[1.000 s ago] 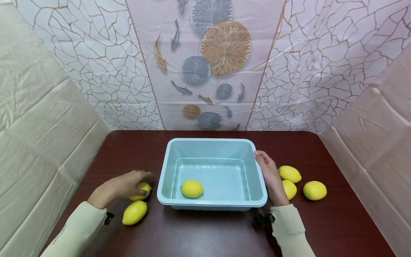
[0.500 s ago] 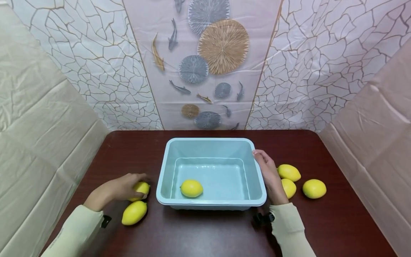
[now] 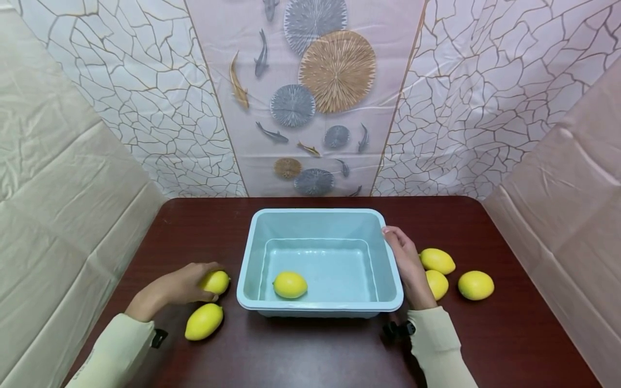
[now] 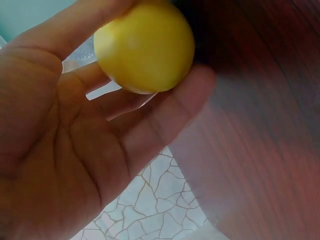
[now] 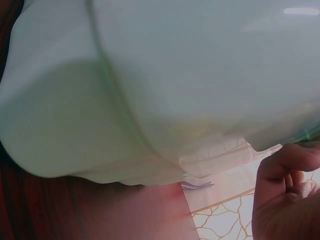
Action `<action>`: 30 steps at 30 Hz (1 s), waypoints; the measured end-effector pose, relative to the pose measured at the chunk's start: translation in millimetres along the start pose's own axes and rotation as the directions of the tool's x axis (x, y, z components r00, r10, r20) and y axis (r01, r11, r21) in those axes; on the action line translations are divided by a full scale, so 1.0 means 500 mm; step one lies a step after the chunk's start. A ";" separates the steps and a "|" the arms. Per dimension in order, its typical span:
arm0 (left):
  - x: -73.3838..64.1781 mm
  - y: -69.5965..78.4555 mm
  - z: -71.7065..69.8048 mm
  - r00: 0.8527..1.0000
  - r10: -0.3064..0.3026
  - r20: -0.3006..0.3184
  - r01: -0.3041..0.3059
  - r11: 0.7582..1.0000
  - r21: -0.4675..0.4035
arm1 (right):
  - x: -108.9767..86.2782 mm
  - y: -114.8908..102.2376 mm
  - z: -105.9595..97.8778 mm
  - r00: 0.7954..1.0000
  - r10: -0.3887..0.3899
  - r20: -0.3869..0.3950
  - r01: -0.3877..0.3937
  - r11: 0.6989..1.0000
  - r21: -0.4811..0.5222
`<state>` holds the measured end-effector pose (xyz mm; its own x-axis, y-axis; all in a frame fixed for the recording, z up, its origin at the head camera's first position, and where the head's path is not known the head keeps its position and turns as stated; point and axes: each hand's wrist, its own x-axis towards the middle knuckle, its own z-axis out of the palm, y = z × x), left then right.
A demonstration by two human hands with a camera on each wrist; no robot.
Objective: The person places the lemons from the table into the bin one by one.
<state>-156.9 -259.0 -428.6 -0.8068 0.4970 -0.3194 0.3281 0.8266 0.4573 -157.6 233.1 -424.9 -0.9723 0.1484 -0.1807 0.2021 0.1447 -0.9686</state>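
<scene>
On the left of the table, my left hand [image 3: 181, 284] holds a yellow lemon [image 3: 216, 282] between thumb and fingers. The left wrist view shows this lemon [image 4: 147, 47] nestled in the curled fingers, away from the palm. A second lemon [image 3: 204, 321] lies just below that hand, nearer me. My right hand [image 3: 409, 264] grips the right rim of a light blue plastic basin [image 3: 320, 306], thumb over the edge. Inside the basin, at its front left, rests one lemon [image 3: 290, 284]. In the right wrist view the basin's outer wall [image 5: 165, 85] fills most of the picture.
Right of the basin lie three lemons: one farther back [image 3: 437, 261], a nearer lemon [image 3: 436, 284] partly hidden by my right hand, and another lemon [image 3: 476, 285] farther right. A dark red-brown table [image 3: 310, 350] bears everything. Patterned cloth [image 3: 310, 161] hangs behind its far edge.
My left hand has drawn slightly left and its fingers have settled around the lemon, more of which now shows. The right hand and basin hold their place.
</scene>
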 end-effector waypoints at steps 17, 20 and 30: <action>0.015 0.000 0.024 0.997 -0.004 -0.074 0.004 1.000 -0.010 | 0.004 0.000 -0.002 0.999 0.029 0.017 -0.030 1.000 0.011; 0.018 0.000 0.029 0.994 0.007 -0.107 -0.006 1.000 0.003 | 0.006 0.001 -0.003 0.999 0.034 0.020 -0.034 0.999 0.016; 0.027 0.007 0.029 0.978 -0.021 -0.209 0.028 0.999 0.035 | 0.004 0.003 -0.004 1.000 0.007 0.019 -0.007 1.000 0.009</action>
<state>-159.4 -245.6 -443.1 -0.8981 0.4138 -0.1486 0.3219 0.8490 0.4190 -158.9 235.5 -426.6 -0.9729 0.1310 -0.1907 0.2081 0.1353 -0.9687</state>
